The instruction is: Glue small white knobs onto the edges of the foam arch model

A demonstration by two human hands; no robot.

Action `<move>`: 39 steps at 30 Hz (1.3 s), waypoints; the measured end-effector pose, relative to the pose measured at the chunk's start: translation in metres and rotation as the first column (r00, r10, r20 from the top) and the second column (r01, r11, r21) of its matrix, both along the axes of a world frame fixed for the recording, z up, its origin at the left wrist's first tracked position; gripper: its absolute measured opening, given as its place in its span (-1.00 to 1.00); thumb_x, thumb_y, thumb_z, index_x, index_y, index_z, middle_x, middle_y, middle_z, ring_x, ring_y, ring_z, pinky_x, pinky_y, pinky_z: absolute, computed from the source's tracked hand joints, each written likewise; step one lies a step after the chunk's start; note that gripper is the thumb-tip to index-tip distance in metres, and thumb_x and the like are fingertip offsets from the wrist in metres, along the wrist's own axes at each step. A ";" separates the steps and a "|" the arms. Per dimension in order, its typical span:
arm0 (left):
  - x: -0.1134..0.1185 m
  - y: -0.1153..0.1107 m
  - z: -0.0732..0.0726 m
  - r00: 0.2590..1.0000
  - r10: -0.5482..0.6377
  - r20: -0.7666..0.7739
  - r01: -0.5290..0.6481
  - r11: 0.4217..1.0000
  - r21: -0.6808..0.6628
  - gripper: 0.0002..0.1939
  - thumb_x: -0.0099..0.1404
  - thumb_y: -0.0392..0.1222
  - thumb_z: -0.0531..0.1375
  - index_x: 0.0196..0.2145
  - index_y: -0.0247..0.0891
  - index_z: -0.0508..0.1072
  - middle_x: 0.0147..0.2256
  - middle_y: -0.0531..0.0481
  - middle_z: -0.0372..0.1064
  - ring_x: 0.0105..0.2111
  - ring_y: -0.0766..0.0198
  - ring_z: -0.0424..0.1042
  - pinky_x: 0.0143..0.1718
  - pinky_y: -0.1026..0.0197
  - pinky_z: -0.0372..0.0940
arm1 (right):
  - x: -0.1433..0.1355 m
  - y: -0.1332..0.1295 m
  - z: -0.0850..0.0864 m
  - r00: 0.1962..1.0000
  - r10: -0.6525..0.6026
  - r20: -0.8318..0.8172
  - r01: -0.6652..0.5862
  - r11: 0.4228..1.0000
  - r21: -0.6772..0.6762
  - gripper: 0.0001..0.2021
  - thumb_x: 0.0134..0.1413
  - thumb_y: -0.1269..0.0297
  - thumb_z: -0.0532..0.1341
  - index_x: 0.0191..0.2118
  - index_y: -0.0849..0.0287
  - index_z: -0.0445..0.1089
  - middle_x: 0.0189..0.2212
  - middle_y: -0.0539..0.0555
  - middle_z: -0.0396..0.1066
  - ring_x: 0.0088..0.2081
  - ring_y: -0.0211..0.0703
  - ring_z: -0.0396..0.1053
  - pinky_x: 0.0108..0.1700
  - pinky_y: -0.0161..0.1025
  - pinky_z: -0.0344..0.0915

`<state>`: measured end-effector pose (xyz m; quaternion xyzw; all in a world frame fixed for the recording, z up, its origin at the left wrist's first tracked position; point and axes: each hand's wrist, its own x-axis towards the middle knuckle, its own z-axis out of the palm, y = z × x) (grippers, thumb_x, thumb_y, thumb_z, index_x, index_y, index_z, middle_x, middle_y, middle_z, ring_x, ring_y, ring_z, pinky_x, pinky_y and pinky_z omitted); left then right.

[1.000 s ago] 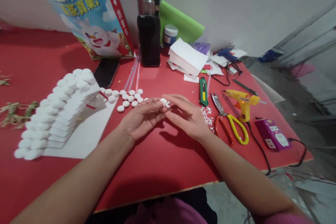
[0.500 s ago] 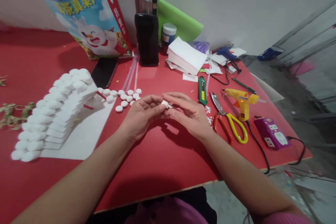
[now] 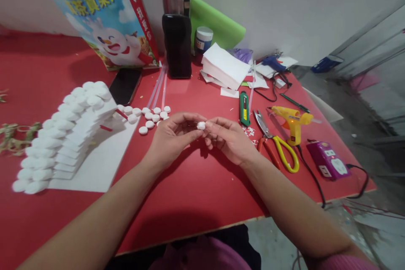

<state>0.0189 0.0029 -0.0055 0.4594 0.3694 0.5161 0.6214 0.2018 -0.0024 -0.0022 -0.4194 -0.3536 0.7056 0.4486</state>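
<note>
Your left hand (image 3: 175, 139) and right hand (image 3: 227, 138) pinch one white lump (image 3: 201, 125) (unfinished, I'd judge); curved stack (image 3: 63, 119) looks assembled, loose discs (image 3: 149, 124) remain.

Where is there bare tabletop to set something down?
Mostly bare red tabletop lies between the forearms, nearer than the hands; another patch lies between the hands, white sheets and green utility knife. Crowded: the right, with scissors, yellow glue gun and purple power strip.
</note>
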 end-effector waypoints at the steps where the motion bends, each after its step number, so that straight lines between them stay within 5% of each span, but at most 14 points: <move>1: 0.000 0.000 -0.002 1.000 -0.019 0.010 0.019 1.000 -0.020 -0.74 0.13 -0.31 0.54 -0.20 -0.19 0.69 -0.16 -0.05 0.66 -0.16 0.23 0.62 -0.07 0.22 0.53 | 0.000 0.000 0.000 1.000 -0.017 0.019 0.017 1.000 0.012 -0.64 -0.03 0.03 0.58 -0.32 0.18 0.55 -0.45 -0.01 0.54 -0.53 -0.33 0.40 -0.47 -0.34 0.38; 8: 0.003 0.000 -0.006 0.995 -0.029 0.094 0.050 0.971 -0.233 -0.75 0.16 -0.18 0.56 -0.23 -0.27 0.69 -0.29 -0.07 0.66 -0.27 0.25 0.63 -0.15 0.25 0.53 | -0.001 0.001 -0.007 0.973 -0.119 0.198 0.085 0.981 0.172 -0.68 0.06 0.00 0.50 -0.35 0.16 0.53 -0.48 0.00 0.53 -0.56 -0.31 0.36 -0.57 -0.35 0.20; 12: 0.002 0.003 -0.003 0.978 -0.038 0.206 0.116 0.917 -0.381 -0.74 0.10 -0.28 0.56 -0.24 -0.33 0.68 -0.35 -0.10 0.64 -0.42 0.29 0.60 -0.35 0.31 0.52 | 0.019 -0.008 0.015 0.853 -0.210 0.477 0.055 0.946 0.319 -0.70 0.27 -0.02 0.33 -0.31 0.11 0.48 -0.49 0.00 0.47 -0.53 -0.21 0.37 -0.53 -0.27 0.27; 14: 0.001 0.005 -0.001 0.965 -0.018 0.262 0.138 0.885 -0.445 -0.78 0.11 -0.38 0.54 -0.27 -0.36 0.67 -0.35 -0.11 0.64 -0.43 0.29 0.61 -0.38 0.34 0.52 | 0.044 -0.020 0.028 0.561 -0.372 0.739 -0.038 0.881 0.472 -0.72 0.37 0.02 0.23 -0.26 0.12 0.48 -0.45 0.05 0.49 -0.47 -0.15 0.42 -0.38 -0.19 0.35; 17: 0.000 0.007 0.003 0.949 0.065 0.309 0.115 0.840 -0.531 -0.84 0.16 -0.52 0.45 -0.30 -0.39 0.67 -0.33 -0.10 0.64 -0.37 0.31 0.64 -0.29 0.38 0.54 | 0.091 -0.044 0.034 -0.118 -0.404 0.907 -0.233 0.899 0.370 -0.72 0.39 0.07 0.17 -0.12 0.16 0.51 -0.31 0.23 0.54 -0.34 0.07 0.47 -0.27 -0.06 0.33; 19: 0.002 0.007 0.005 0.940 0.098 0.326 0.109 0.819 -0.563 -0.84 0.21 -0.57 0.40 -0.30 -0.40 0.67 -0.34 -0.10 0.63 -0.36 0.33 0.63 -0.25 0.39 0.55 | 0.118 -0.060 0.027 -0.357 -0.278 0.892 -0.278 0.943 0.183 -0.67 0.39 0.08 0.16 -0.01 0.24 0.49 -0.20 0.36 0.53 -0.24 0.22 0.50 -0.24 0.00 0.34; 21: 0.003 0.008 0.006 0.936 0.107 0.334 0.114 0.809 -0.576 -0.81 0.22 -0.61 0.37 -0.31 -0.40 0.68 -0.33 -0.09 0.63 -0.35 0.35 0.63 -0.24 0.41 0.55 | 0.134 -0.073 0.017 -0.462 -0.199 0.864 -0.272 0.959 0.076 -0.61 0.39 0.11 0.14 0.09 0.31 0.46 -0.14 0.42 0.50 -0.19 0.29 0.52 -0.20 0.02 0.36; 26: 0.003 0.008 0.006 0.942 0.106 0.318 0.109 0.800 -0.590 -0.81 0.25 -0.61 0.34 -0.31 -0.40 0.67 -0.35 -0.11 0.63 -0.38 0.34 0.63 -0.30 0.43 0.55 | 0.137 -0.082 0.009 -0.509 -0.066 0.858 -0.199 0.979 -0.043 -0.43 0.28 0.23 0.19 0.34 0.34 0.30 -0.10 0.39 0.51 -0.21 0.23 0.56 -0.23 -0.07 0.35; 32: 0.000 0.007 0.010 0.930 0.095 0.356 0.139 0.804 -0.578 -0.80 0.27 -0.61 0.30 -0.32 -0.40 0.66 -0.36 -0.10 0.62 -0.44 0.36 0.61 -0.39 0.45 0.52 | 0.142 -0.081 0.011 -0.425 0.027 0.905 -0.092 0.993 -0.072 -0.42 0.26 0.21 0.16 0.36 0.23 0.28 -0.28 0.24 0.60 -0.31 0.22 0.59 -0.34 -0.12 0.26; 35: 0.001 0.007 0.009 0.921 0.109 0.373 0.135 0.810 -0.571 -0.76 0.23 -0.65 0.30 -0.34 -0.37 0.65 -0.36 -0.08 0.62 -0.39 0.33 0.64 -0.32 0.43 0.54 | 0.153 -0.089 0.007 -0.306 -0.054 0.950 -0.097 0.995 0.025 -0.40 0.27 0.19 0.13 0.38 0.24 0.26 -0.35 0.20 0.59 -0.34 0.22 0.58 -0.33 -0.10 0.29; 39: 0.001 0.008 0.005 0.918 0.108 0.382 0.133 0.823 -0.552 -0.81 0.24 -0.60 0.34 -0.35 -0.37 0.63 -0.32 -0.10 0.62 -0.31 0.32 0.65 -0.17 0.38 0.57 | 0.158 -0.097 0.007 -0.024 -0.191 0.981 -0.124 0.975 0.186 -0.43 0.26 0.07 0.18 0.30 0.21 0.28 -0.35 0.15 0.55 -0.40 0.10 0.53 -0.34 -0.12 0.35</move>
